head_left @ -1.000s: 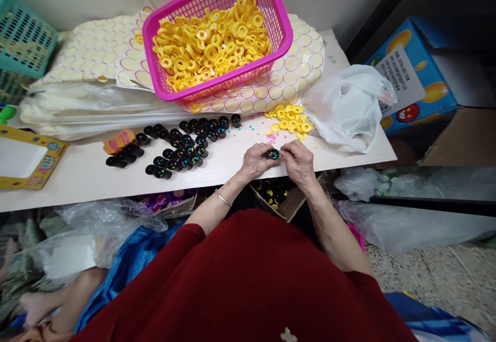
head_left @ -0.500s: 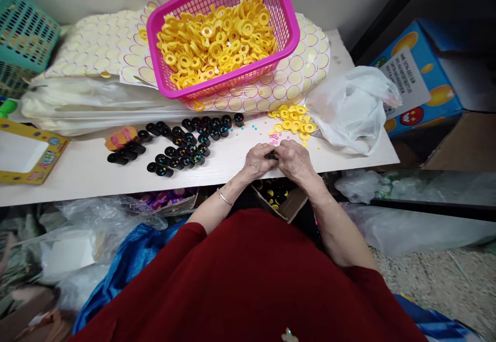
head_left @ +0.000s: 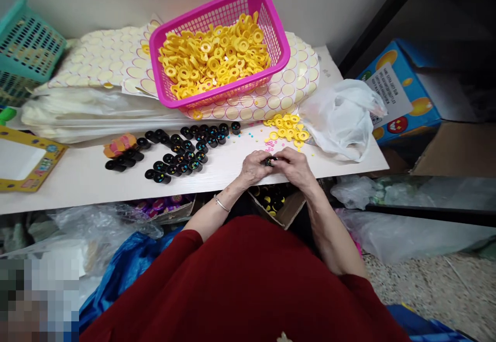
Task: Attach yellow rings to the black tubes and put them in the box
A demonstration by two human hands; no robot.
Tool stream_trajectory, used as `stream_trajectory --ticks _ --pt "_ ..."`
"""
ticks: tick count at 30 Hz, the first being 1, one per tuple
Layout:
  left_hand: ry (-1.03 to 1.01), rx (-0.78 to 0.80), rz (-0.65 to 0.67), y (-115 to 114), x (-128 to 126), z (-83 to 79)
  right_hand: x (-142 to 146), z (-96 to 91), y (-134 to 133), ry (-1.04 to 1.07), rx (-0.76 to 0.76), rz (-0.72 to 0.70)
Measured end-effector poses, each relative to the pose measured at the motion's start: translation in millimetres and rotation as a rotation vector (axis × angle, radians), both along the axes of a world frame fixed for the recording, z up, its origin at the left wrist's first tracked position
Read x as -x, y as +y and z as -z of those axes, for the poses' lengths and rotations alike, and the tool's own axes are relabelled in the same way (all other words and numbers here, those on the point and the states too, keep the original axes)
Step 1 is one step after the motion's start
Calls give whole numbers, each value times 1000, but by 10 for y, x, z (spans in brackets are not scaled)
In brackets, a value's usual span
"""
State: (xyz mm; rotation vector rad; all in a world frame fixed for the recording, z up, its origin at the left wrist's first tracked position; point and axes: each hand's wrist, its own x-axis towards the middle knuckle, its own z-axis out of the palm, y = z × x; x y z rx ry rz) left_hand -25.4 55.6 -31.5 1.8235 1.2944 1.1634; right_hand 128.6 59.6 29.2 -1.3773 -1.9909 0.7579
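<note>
My left hand [head_left: 253, 168] and my right hand [head_left: 295, 166] meet at the table's front edge, both closed round one small black tube [head_left: 270, 161] with coloured beads in its end. Only a sliver of the tube shows between my fingers. Just beyond them lie loose tiny beads [head_left: 271, 143] and a small heap of yellow rings [head_left: 285, 127]. To the left, several more black tubes [head_left: 182, 151] lie in rows on the white table [head_left: 77, 176].
A pink basket [head_left: 232, 6] full of yellow rings rests on sheets of round stickers [head_left: 294, 83] at the back. A white plastic bag [head_left: 341, 117], a teal basket [head_left: 27, 47], a yellow card box [head_left: 23, 158] and an open carton [head_left: 277, 202] under the table surround me.
My hands have closed in tighter over the tube, hiding most of its beaded end. The camera has tilted slightly, shifting the whole scene downward.
</note>
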Motion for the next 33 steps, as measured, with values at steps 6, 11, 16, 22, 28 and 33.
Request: stream_trajectory --ticks 6,11,16,22,28,33 --pt "6 52 -23 17 4 29 -432 343 56 -93 -158 519" --pt "26 75 -23 10 14 -5 -621 437 80 -277 -167 678" --pt "51 91 -29 9 10 -21 -663 419 82 -334 -89 635" --pt "58 71 -19 4 13 -37 -530 344 98 -315 -143 578" --pt "56 74 -15 -1 14 -60 -359 350 271 -382 -186 546" --pt "61 94 -4 1 15 -64 -356 375 287 -470 -208 461"
